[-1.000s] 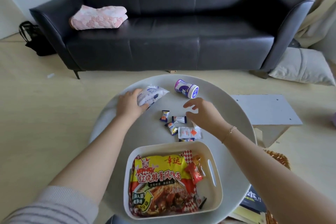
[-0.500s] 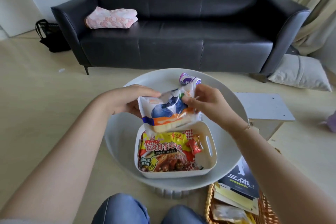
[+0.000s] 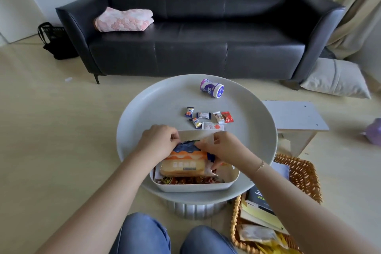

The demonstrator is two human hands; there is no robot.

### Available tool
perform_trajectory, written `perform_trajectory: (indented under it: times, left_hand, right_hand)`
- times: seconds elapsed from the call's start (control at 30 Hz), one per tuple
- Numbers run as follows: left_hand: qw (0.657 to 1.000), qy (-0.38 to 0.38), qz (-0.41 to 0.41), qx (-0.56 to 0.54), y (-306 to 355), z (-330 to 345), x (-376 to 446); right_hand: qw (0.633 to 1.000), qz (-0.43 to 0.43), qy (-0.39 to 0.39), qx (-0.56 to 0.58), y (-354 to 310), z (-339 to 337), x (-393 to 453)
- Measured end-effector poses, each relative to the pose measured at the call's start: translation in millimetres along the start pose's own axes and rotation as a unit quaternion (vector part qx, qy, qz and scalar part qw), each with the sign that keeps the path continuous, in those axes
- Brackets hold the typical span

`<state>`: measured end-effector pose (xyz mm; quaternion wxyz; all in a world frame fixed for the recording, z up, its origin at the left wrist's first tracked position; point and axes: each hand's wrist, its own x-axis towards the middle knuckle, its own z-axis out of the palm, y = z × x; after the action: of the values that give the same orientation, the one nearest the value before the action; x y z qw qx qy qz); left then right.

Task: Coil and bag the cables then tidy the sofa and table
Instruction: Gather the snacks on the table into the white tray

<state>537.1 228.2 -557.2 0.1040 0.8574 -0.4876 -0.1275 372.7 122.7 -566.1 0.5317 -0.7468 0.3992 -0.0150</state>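
Observation:
A round grey table stands in front of a black sofa. Near its front edge sits a white bin with a noodle packet at the bottom. A blue and orange bread packet lies on top inside the bin. My left hand pinches the packet's far left corner and my right hand pinches its far right corner. Several small wrapped sweets lie just beyond the bin. A purple and white jar lies on its side at the table's far edge.
A folded pink blanket rests on the sofa's left seat. A black bag sits on the floor left of the sofa, a grey cushion at its right. A wicker basket with books and a low white stool stand right of the table.
Both hands have lowered the bread packet from above the table into the white bin, on top of the noodle packet. The camera has pulled back, so my knees show.

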Motion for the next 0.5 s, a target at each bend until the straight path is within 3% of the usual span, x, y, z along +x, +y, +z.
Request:
perform_trajectory:
  times: [0.1,0.27,0.4,0.5]
  left_hand:
    - [0.999,-0.006,-0.01,0.048,6.7,-6.0,6.3]
    - [0.999,0.05,-0.001,-0.009,23.4,-21.1,48.2]
    - [0.999,-0.02,0.027,0.009,37.2,-10.6,114.1]
    - [0.991,-0.114,0.051,0.047,42.6,8.7,147.4]
  right_hand:
    - [0.998,0.011,0.018,-0.067,0.6,-18.8,5.2]
    - [0.973,-0.059,0.201,-0.095,7.9,-76.3,33.5]
    - [0.944,-0.056,0.175,-0.273,19.8,-91.7,76.6]
    - [0.943,-0.039,0.149,-0.294,22.7,-81.0,101.3]
